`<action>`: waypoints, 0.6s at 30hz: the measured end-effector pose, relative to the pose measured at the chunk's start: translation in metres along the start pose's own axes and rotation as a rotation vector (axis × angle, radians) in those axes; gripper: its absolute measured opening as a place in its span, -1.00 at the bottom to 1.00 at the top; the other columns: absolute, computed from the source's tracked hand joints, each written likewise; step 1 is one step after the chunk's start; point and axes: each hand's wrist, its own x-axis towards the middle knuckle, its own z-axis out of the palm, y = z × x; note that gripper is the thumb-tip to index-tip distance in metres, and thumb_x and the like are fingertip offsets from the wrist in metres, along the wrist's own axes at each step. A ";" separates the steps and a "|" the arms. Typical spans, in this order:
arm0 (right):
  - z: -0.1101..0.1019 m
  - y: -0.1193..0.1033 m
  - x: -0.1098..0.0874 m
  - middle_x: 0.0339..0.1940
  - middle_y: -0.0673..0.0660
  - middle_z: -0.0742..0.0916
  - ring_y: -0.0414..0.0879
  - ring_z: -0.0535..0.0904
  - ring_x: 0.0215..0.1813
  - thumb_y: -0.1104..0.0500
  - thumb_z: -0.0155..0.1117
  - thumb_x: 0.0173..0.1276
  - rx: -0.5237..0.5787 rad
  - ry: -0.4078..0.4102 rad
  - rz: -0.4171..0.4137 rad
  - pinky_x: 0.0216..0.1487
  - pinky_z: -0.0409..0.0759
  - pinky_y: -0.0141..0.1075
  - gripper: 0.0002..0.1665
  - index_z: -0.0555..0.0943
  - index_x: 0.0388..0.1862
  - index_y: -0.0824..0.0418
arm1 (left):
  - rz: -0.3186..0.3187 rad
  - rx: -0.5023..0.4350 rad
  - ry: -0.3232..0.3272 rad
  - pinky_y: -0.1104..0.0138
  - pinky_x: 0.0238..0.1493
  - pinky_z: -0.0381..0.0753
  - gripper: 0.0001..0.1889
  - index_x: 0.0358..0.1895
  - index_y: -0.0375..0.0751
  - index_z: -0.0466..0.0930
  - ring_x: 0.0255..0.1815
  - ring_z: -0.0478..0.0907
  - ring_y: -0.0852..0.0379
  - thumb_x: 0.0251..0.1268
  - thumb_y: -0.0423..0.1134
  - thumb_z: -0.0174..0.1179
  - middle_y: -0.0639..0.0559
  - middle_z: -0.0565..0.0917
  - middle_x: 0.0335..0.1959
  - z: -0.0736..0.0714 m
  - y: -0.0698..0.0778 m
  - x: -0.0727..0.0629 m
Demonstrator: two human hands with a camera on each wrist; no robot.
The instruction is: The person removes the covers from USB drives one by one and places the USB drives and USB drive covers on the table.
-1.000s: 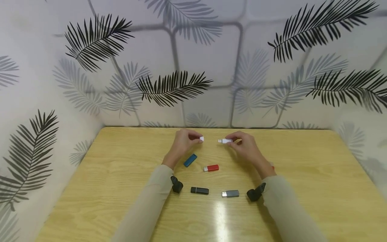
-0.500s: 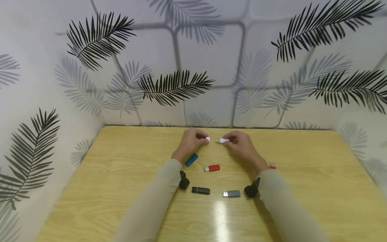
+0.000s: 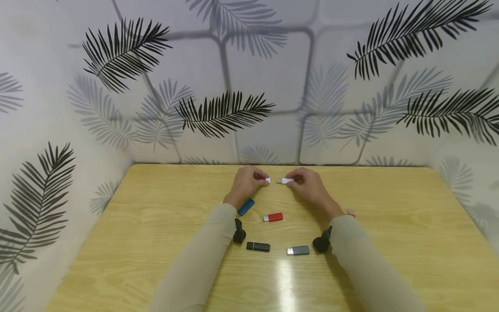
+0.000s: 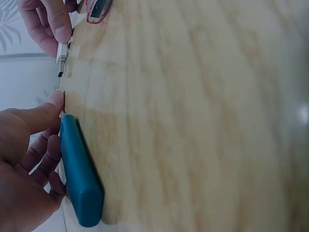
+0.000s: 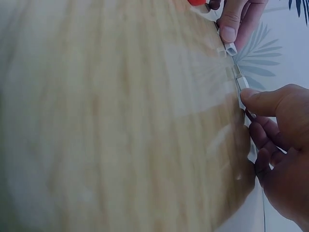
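Indoor setting, kind unclear, wood-grain table (image 3: 163, 195), leaf-patterned backdrop (image 3: 269, 73)

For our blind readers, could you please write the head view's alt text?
A person's left hand pinches a white cap, the right hand a white USB stick, its plug facing the cap across a gap. Nearer on the wooden table lie a blue stick, red stick, black stick and grey stick.

The right sleeve (image 3: 368, 251) is hiding part of a red-and-grey object (image 3: 351, 212); the left hand (image 3: 247, 181) is partly covering a white cap (image 3: 267, 180).
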 end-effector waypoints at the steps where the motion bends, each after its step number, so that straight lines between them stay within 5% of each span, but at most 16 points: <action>1: 0.001 0.001 0.000 -0.12 0.30 0.77 0.12 0.68 -0.10 0.39 0.43 0.34 0.002 -0.004 0.005 0.00 0.64 -0.05 -0.84 0.71 -0.11 0.42 | 0.001 0.006 -0.001 0.24 -0.09 0.66 -0.88 -0.16 -0.16 0.84 -0.17 0.67 0.08 0.30 -0.24 0.45 0.01 0.80 -0.19 0.000 0.000 -0.001; 18: 0.001 0.004 0.002 -0.08 0.31 0.76 0.15 0.67 -0.06 0.39 0.43 0.34 0.012 -0.014 0.015 0.06 0.62 0.01 -0.77 0.69 -0.04 0.42 | 0.021 0.038 -0.023 0.25 -0.11 0.65 -0.80 -0.06 -0.16 0.82 -0.20 0.66 0.10 0.30 -0.22 0.45 0.03 0.77 -0.23 0.002 -0.001 0.001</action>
